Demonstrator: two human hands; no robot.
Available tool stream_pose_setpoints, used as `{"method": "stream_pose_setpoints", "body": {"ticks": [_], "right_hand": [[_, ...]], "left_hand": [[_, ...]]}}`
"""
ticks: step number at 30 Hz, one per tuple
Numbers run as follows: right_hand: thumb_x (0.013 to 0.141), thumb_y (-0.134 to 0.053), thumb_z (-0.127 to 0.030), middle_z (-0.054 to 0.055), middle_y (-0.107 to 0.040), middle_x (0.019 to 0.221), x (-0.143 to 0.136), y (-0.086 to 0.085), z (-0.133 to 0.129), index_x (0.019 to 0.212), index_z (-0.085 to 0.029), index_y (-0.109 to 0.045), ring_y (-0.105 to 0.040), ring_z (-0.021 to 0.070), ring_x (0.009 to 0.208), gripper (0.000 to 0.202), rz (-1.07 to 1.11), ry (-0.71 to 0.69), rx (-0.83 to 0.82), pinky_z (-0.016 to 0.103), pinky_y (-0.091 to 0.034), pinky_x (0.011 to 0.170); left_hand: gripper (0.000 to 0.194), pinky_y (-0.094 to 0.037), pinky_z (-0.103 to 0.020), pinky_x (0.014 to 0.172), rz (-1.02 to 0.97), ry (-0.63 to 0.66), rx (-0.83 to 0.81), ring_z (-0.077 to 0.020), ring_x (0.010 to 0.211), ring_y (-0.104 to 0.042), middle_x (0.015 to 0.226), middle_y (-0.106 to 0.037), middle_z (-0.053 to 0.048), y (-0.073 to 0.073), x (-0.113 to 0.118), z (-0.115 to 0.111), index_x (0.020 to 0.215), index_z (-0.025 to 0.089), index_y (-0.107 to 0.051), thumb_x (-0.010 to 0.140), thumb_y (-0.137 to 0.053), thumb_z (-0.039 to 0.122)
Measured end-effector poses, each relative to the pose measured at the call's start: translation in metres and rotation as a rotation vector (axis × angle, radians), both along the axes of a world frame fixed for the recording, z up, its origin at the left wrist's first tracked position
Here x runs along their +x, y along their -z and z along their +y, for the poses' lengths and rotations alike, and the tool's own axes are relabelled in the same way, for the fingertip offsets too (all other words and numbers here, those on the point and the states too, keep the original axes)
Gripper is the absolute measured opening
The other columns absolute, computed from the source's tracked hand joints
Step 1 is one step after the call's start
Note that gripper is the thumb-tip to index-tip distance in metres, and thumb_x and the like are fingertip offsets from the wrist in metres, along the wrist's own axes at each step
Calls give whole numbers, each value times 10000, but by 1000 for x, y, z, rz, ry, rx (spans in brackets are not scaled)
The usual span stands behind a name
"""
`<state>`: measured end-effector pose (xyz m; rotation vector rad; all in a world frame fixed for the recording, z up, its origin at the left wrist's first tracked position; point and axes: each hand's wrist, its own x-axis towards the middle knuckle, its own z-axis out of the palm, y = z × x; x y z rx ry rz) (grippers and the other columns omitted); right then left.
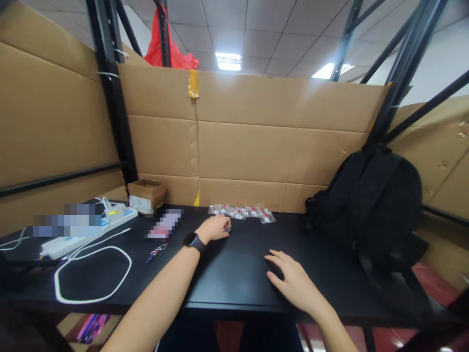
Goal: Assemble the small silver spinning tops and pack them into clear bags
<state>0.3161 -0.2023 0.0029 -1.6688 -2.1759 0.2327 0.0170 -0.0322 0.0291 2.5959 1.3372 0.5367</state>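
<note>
My left hand (213, 228), with a dark watch (192, 239) on its wrist, reaches over the black table. Its fingers are closed on a small clear plastic packet (227, 228), of which only a bit shows at the fingertips. Just beyond it, a row of several similar clear packets (240, 212) with red marks lies along the cardboard wall; what is inside them is too small to tell. My right hand (289, 278) is held low near the front of the table, palm down. Its fingers are spread and hold nothing.
A black backpack (381, 205) stands at right. To the left are a white power strip (88, 232), a looped white cable (130, 264), a small cardboard box (147, 193), a blurred-out flat item (164, 225) and a keychain (156, 253). Cardboard panels (242, 146) and black posts surround the table (234, 283).
</note>
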Motion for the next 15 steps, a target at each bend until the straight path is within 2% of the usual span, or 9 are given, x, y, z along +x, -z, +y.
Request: {"method": "stream_pose_setpoints", "body": {"ticks": [2,4,6,7,9,11,15], "right_hand": [[920,-555,-389,78,-614,1407,-12,-16,25,1283,-261,-669,-566,266,1295,402,130,-156,12,418,-408,1122],[894,-597,-349,76,-710,1241,-29,-31,60,1219,-247,-700,-666,246,1114,355,248,-294,-58,387,-504,1005],[872,-622,-320,75,-751,1119,-46,-41,101,1158,-217,-719,-709,227,936,318,316,-373,-166,372,-557,881],[856,-638,-299,76,-756,1086,-54,-43,121,1114,-199,-730,-707,216,891,292,330,-394,-164,368,-556,866],[836,-648,-260,85,-753,1036,-68,-41,153,1093,-165,-721,-689,196,832,284,379,-388,-81,350,-553,827],[846,-637,-281,89,-729,1049,-77,-31,173,1159,-158,-682,-663,158,748,339,487,-313,43,322,-549,768],[837,-651,-353,78,-692,1048,-79,-10,177,1194,-166,-646,-620,114,628,404,635,-268,97,282,-532,667]], "left_hand": [[173,-483,-309,852,-64,15,-3,-244,904,-669,953,-720,-76,-2,0,0,910,209,-715,759,-713,292],[142,-482,-283,821,-143,29,-13,-217,849,-669,893,-732,-63,-4,-2,0,888,205,-724,802,-668,303],[171,-478,-269,812,-242,26,-18,-204,844,-667,890,-744,-58,-6,-5,1,896,199,-732,847,-619,317],[194,-475,-268,820,-298,15,-17,-203,861,-666,909,-749,-61,-7,-6,2,903,194,-735,869,-593,323],[239,-471,-277,838,-413,-26,-21,-207,895,-663,946,-750,-71,-7,-7,6,911,180,-736,902,-552,333],[262,-474,-285,834,-520,-72,-45,-208,895,-663,961,-745,-78,-6,-6,11,929,167,-735,911,-542,343],[283,-490,-267,724,-683,-116,-173,-175,764,-647,864,-722,-70,1,-3,18,975,140,-721,891,-586,375]]}}
